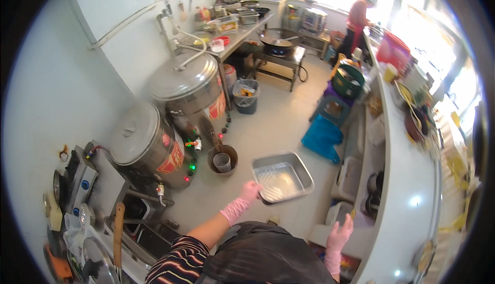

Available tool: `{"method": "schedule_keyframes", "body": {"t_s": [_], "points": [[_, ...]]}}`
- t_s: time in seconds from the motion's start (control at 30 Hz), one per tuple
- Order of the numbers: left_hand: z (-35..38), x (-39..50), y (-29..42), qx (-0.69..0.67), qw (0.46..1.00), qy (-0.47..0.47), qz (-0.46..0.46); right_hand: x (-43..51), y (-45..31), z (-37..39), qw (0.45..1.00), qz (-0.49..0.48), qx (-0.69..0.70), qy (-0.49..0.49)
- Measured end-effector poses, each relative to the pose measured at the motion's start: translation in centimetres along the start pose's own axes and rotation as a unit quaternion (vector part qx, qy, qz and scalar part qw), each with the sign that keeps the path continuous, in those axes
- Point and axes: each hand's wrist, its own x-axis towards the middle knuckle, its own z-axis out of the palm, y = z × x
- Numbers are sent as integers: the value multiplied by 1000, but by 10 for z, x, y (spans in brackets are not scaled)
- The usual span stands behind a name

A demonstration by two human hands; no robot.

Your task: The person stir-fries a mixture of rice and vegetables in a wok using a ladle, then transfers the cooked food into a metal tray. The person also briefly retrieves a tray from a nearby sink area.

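My left hand (250, 192), in a pink glove, grips the near left corner of a rectangular metal pan (284, 179). The pan is held out in front of me above the floor, tilted so its inside shows; I see no food in it. My right hand (340, 233), also in a pink glove, is raised with its fingers apart and holds nothing. It is beside the open shelves (365, 210) under the right counter.
Two large steel boilers (135, 137) stand at left, with a brown bucket (223, 158) beside them. A wok (279, 38) sits over a lit burner ahead. Along the right runs a white counter (406, 191). A blue plastic bag (323, 139) hangs near a stool. Another person (356, 25) works at the far right.
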Motion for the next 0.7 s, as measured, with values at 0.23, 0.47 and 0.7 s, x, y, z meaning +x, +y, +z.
{"method": "schedule_keyframes", "body": {"t_s": [0.23,0.47,0.7], "points": [[-149,219,169,-159,879,369,257,287,-81,132,975,-198,45,-88],[-305,397,254,-257,773,540,213,407,-101,263,974,-163,33,-156],[-351,456,245,-332,706,608,150,511,-30,317,964,77,-100,-236]]}}
